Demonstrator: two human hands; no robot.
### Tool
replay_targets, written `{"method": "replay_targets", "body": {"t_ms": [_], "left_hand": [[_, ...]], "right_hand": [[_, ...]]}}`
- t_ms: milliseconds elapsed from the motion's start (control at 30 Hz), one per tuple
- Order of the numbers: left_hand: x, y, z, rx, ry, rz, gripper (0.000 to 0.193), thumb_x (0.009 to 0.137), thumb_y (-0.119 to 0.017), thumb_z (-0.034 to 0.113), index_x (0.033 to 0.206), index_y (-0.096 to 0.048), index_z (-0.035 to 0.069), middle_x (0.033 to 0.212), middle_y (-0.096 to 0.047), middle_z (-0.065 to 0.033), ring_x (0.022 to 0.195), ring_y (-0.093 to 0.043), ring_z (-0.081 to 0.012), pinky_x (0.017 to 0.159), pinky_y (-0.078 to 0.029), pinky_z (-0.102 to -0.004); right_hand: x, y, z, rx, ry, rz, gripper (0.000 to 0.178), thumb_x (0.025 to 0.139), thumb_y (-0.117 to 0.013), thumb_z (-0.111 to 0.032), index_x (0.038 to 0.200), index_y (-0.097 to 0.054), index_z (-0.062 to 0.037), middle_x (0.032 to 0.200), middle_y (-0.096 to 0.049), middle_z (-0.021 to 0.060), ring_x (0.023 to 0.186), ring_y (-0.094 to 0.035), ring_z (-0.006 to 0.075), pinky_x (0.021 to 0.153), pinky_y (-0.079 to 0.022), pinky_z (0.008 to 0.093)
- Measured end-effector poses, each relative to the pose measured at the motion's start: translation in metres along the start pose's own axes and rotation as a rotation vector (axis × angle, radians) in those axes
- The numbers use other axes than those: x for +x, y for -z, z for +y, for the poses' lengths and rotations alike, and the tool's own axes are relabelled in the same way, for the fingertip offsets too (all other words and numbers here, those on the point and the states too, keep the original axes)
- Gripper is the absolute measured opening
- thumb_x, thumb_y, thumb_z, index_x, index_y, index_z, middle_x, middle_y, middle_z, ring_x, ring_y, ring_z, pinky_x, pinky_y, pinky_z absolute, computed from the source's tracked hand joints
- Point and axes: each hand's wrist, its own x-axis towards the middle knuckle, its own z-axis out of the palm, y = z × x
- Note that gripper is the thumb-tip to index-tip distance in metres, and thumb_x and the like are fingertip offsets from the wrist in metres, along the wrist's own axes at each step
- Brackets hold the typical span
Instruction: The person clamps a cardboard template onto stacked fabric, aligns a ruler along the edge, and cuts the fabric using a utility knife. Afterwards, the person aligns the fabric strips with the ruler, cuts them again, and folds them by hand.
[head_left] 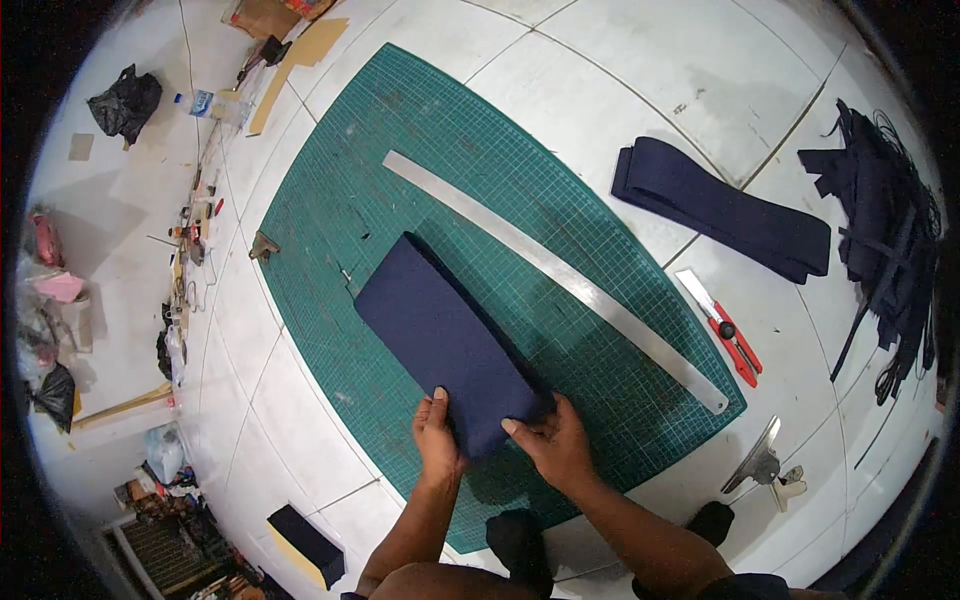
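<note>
A folded piece of navy fabric (440, 330) slants over the green cutting mat (330, 190), its layers showing along the right edge. My left hand (436, 436) grips its near left edge, thumb on top. At the near right corner my right hand (552, 442) pinches the fabric, thumb above and fingers beneath. Beyond the fabric a long steel ruler (550, 272) lies diagonally across the mat. Off the mat's right edge rests a red utility knife (733, 340) with a wide blade.
Folded navy strips (720, 212) lie on the white tiles, beside a heap of dark offcuts (885, 240). A metal clip (760, 465) sits near right, another clip (263, 246) on the mat's left corner. A small dark piece (306, 543) lies near left; a plastic bottle (212, 106) far left.
</note>
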Motion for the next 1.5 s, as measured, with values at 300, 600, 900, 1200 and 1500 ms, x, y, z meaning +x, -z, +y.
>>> {"method": "replay_targets", "body": {"t_ms": [300, 600, 900, 1200, 1500], "left_hand": [[-0.006, 0.005, -0.001, 0.017, 0.011, -0.017, 0.022, 0.098, -0.06, 0.022, 0.106, -0.059, 0.001, 0.108, -0.067, -0.0122, 0.096, -0.064, -0.0209, 0.087, -0.054, -0.0382], [-0.022, 0.018, 0.001, -0.021, 0.116, -0.013, 0.027, 0.096, -0.061, 0.023, 0.111, -0.059, 0.0, 0.11, -0.066, -0.014, 0.1, -0.064, -0.0261, 0.093, -0.052, -0.0429], [-0.033, 0.009, 0.004, -0.052, 0.2, 0.048, 0.027, 0.097, -0.061, 0.022, 0.113, -0.06, 0.0, 0.109, -0.066, -0.0124, 0.102, -0.063, -0.0245, 0.095, -0.05, -0.0405], [0.0, 0.006, 0.005, 0.001, 0.041, -0.002, 0.011, 0.097, -0.061, 0.019, 0.096, -0.061, 0.007, 0.096, -0.067, -0.0066, 0.086, -0.063, -0.0165, 0.083, -0.052, -0.0327], [0.009, -0.005, 0.013, -0.041, 0.033, 0.0, 0.014, 0.098, -0.061, 0.019, 0.092, -0.059, 0.007, 0.094, -0.066, -0.007, 0.083, -0.062, -0.0161, 0.081, -0.052, -0.0334]], "right_hand": [[-0.008, 0.005, 0.0, -0.005, 0.026, -0.033, 0.07, 0.089, -0.075, -0.026, 0.134, -0.035, 0.0103, 0.116, -0.061, 0.0223, 0.107, -0.064, 0.0266, 0.093, -0.052, 0.0392], [0.037, 0.007, -0.044, -0.268, -0.095, -0.089, 0.072, 0.082, -0.075, -0.053, 0.118, -0.058, 0.0073, 0.109, -0.067, 0.0199, 0.104, -0.065, 0.0274, 0.088, -0.052, 0.0389], [0.164, -0.064, -0.088, -0.845, 0.178, -0.227, 0.06, 0.076, -0.078, -0.043, 0.104, -0.067, 0.0081, 0.106, -0.066, 0.0304, 0.1, -0.066, 0.0425, 0.087, -0.053, 0.0455], [0.198, -0.091, -0.101, -0.86, 0.363, -0.089, 0.041, 0.077, -0.074, -0.026, 0.108, -0.068, 0.001, 0.107, -0.069, 0.0223, 0.102, -0.066, 0.0395, 0.091, -0.052, 0.0472], [0.193, -0.091, -0.099, -0.84, 0.546, 0.017, 0.034, 0.083, -0.072, -0.023, 0.107, -0.066, 0.0, 0.104, -0.068, 0.0215, 0.098, -0.066, 0.04, 0.087, -0.053, 0.0479]]}}
